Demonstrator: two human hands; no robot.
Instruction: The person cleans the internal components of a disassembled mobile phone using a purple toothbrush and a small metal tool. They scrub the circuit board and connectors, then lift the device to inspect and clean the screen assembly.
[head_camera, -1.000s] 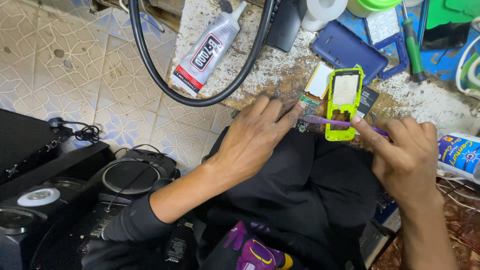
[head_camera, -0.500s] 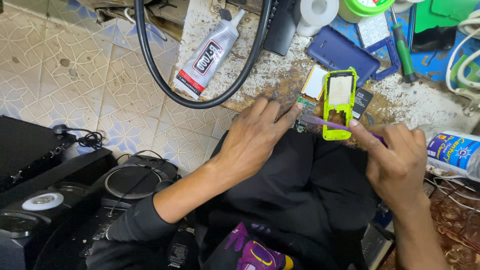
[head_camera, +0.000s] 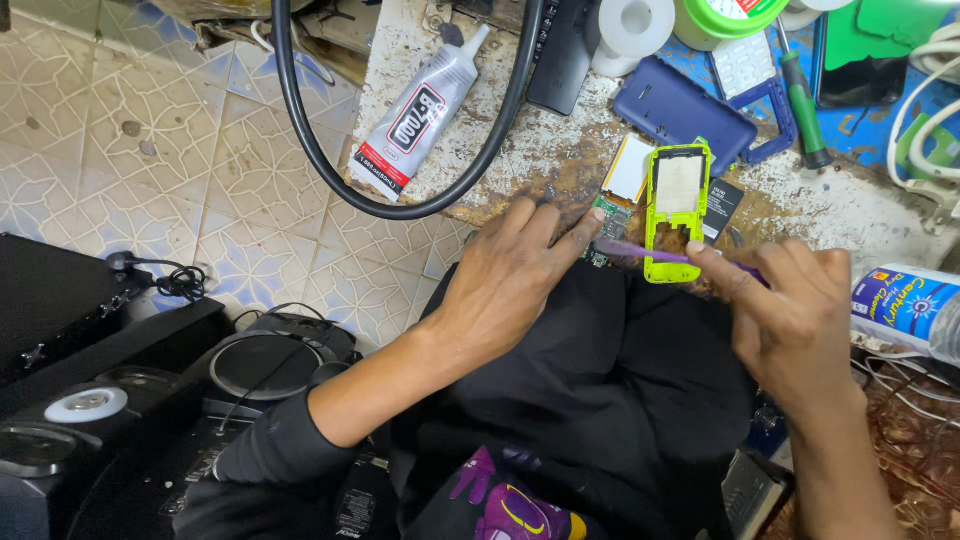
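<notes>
My left hand (head_camera: 505, 275) lies palm-down at the near edge of the workbench (head_camera: 470, 170), fingers together, its fingertips pinning a small green circuit board (head_camera: 608, 222) against the stained surface; it holds the board down but does not grip round it. My right hand (head_camera: 790, 315), at three o'clock from the left, is closed on a purple brush (head_camera: 640, 251), thumb and forefinger pinching the handle, with the head lying across the board's lower edge. Compared with the frame a second earlier, the brush tip has crept slightly toward nine o'clock, nearer my left fingertips, while the left hand has kept its place; I judge this a scrubbing stroke under way along the board. A lime-green phone frame (head_camera: 677, 208) stands just at three o'clock of the board, touching the brush shaft. At twelve o'clock lies a dark blue phone back cover (head_camera: 683, 113); at eleven o'clock, a tube of adhesive (head_camera: 425, 112) inside a loop of black cable (head_camera: 300, 140). A green-handled screwdriver (head_camera: 802, 100) rests at one o'clock.
</notes>
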